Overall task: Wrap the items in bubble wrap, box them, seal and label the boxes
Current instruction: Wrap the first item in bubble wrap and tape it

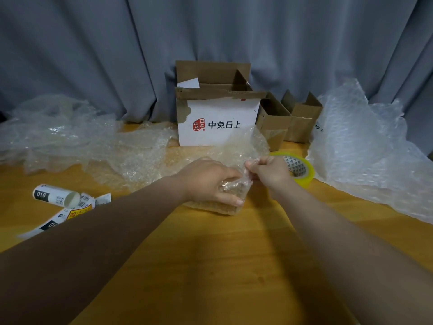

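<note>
A small flat bundle wrapped in clear bubble wrap point(225, 205) lies on the wooden table point(210, 266) at the centre. My left hand point(208, 181) lies over it, fingers curled round its top and thumb along its near side. My right hand point(269, 172) pinches a loose edge of the bubble wrap sheet point(236, 151) just right of the bundle and holds it up. What is inside the bundle is hidden. An open white box with red and black print point(218, 120) stands behind the hands.
A yellow tape roll point(302, 170) lies behind my right hand. Two small open brown boxes point(274, 123) point(302, 123) stand at the back right. Heaps of bubble wrap point(58, 132) point(365, 146) fill both sides. A roll of labels and loose labels point(56, 195) lie at the left.
</note>
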A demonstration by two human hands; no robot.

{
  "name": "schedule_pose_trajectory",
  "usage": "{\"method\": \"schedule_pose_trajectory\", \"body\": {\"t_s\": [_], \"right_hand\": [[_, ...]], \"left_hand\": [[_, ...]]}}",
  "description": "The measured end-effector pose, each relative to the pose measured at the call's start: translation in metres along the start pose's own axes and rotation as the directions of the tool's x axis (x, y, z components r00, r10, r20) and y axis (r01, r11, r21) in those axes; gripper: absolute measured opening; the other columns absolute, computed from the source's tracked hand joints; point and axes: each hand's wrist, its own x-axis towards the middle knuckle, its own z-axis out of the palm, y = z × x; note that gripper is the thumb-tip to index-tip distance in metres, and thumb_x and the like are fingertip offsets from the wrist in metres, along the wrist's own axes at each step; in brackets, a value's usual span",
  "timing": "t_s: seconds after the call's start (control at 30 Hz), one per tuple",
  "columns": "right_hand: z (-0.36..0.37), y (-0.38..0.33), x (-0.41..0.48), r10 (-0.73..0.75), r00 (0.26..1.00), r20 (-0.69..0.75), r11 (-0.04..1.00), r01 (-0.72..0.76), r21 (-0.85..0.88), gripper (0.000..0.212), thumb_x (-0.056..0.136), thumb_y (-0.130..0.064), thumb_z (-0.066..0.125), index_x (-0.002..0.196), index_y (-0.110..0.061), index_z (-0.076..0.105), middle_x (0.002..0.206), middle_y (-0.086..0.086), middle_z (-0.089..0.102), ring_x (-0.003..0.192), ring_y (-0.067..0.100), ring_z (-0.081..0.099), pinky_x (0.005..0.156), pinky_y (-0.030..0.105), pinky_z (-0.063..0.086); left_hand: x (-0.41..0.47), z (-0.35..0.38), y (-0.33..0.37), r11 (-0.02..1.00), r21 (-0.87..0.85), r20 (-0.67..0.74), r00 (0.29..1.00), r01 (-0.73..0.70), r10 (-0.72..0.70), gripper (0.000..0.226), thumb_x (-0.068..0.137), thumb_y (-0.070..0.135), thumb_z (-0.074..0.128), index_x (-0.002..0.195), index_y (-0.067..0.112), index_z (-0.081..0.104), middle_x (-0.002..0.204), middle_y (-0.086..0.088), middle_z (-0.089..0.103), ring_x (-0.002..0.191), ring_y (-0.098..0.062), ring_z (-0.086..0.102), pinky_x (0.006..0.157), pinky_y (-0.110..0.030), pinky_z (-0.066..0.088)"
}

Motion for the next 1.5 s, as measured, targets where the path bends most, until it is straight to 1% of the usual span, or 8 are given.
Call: {"method": "schedule_pose_trajectory", "body": {"t_s": [0.3, 0.47, 0.73, 0.87, 1.07, 1.17, 1.33, 1.5], "right_hand": [[-0.005, -0.012, -0.003, 0.054, 0.995, 0.087, 0.993, -0.062, 0.097, 0.015, 0.089, -0.006, 0.065, 0.074, -0.002, 0.061, 0.06, 0.007, 0.059, 0.039, 0.008, 0.054, 0.038, 0.017, 0.043], [-0.02, -0.008, -0.011, 0.118, 0.973, 0.198, 0.977, -0.149, 0.15, 0.009, 0.09, -0.01, 0.064, 0.09, -0.001, 0.063, 0.074, 0.009, 0.067, 0.06, 0.016, 0.066, 0.052, 0.026, 0.051], [-0.024, -0.002, -0.019, 0.142, 0.967, 0.21, 0.966, -0.182, 0.183, 0.009, 0.09, -0.018, 0.065, 0.096, -0.01, 0.066, 0.079, 0.002, 0.07, 0.067, 0.013, 0.063, 0.056, 0.024, 0.047], [-0.025, -0.012, -0.017, 0.239, 0.955, 0.175, 0.956, -0.263, 0.13, 0.013, 0.091, -0.015, 0.064, 0.102, -0.008, 0.06, 0.082, 0.008, 0.063, 0.051, 0.014, 0.058, 0.042, 0.021, 0.045], [-0.016, -0.026, -0.022, 0.288, 0.938, 0.192, 0.909, -0.331, 0.255, 0.006, 0.095, -0.001, 0.054, 0.099, 0.003, 0.055, 0.085, 0.021, 0.061, 0.05, 0.023, 0.068, 0.043, 0.025, 0.054], [-0.009, -0.029, -0.026, 0.297, 0.942, 0.154, 0.9, -0.33, 0.283, 0.009, 0.096, 0.002, 0.05, 0.087, 0.001, 0.053, 0.079, 0.018, 0.057, 0.048, 0.022, 0.065, 0.043, 0.025, 0.055], [0.0, -0.032, -0.028, 0.289, 0.948, 0.131, 0.918, -0.314, 0.241, 0.009, 0.098, -0.005, 0.05, 0.104, 0.0, 0.055, 0.081, 0.019, 0.062, 0.043, 0.02, 0.064, 0.039, 0.025, 0.053], [0.002, -0.032, -0.032, 0.245, 0.961, 0.127, 0.932, -0.27, 0.244, 0.007, 0.097, -0.004, 0.05, 0.098, 0.0, 0.055, 0.072, 0.019, 0.063, 0.045, 0.02, 0.065, 0.049, 0.026, 0.058]], "left_hand": [[0.005, 0.003, 0.0, 1.0, 0.028, -0.015, 1.0, 0.014, -0.014, 0.067, 0.083, 0.071, 0.039, 0.136, 0.031, 0.044, 0.121, 0.007, 0.062, 0.112, -0.015, 0.054, 0.097, -0.031, 0.031], [0.008, 0.007, 0.006, 0.984, 0.176, -0.075, 0.997, 0.014, -0.001, 0.058, 0.091, 0.064, 0.03, 0.135, 0.029, 0.045, 0.13, 0.011, 0.05, 0.116, -0.012, 0.042, 0.1, -0.034, 0.027], [0.013, 0.009, 0.01, 0.994, 0.092, -0.141, 0.989, 0.05, -0.037, 0.041, 0.098, 0.049, 0.03, 0.12, 0.028, 0.058, 0.113, 0.014, 0.055, 0.108, -0.012, 0.048, 0.095, -0.032, 0.029], [0.014, 0.01, 0.008, 0.996, 0.065, -0.161, 0.986, 0.066, -0.055, 0.034, 0.099, 0.039, 0.033, 0.108, 0.024, 0.062, 0.095, 0.012, 0.051, 0.099, -0.013, 0.05, 0.092, -0.031, 0.029], [0.014, 0.009, 0.01, 0.996, -0.034, -0.201, 0.975, 0.085, -0.09, 0.014, 0.097, 0.034, 0.037, 0.099, 0.027, 0.049, 0.09, 0.013, 0.058, 0.086, -0.011, 0.052, 0.09, -0.031, 0.031], [0.011, 0.012, 0.01, 0.998, -0.004, -0.208, 0.976, 0.068, -0.067, 0.023, 0.1, 0.038, 0.03, 0.104, 0.027, 0.05, 0.096, 0.008, 0.06, 0.091, -0.015, 0.055, 0.089, -0.032, 0.032], [0.003, 0.013, 0.008, 0.998, 0.046, -0.19, 0.982, 0.036, -0.027, 0.053, 0.086, 0.067, 0.028, 0.107, 0.025, 0.051, 0.105, 0.006, 0.059, 0.099, -0.015, 0.054, 0.091, -0.032, 0.03], [0.002, 0.016, 0.01, 0.997, 0.069, -0.234, 0.972, 0.034, -0.017, 0.032, 0.089, 0.061, 0.041, 0.092, 0.029, 0.036, 0.1, 0.01, 0.053, 0.1, -0.014, 0.051, 0.088, -0.031, 0.029]]}}
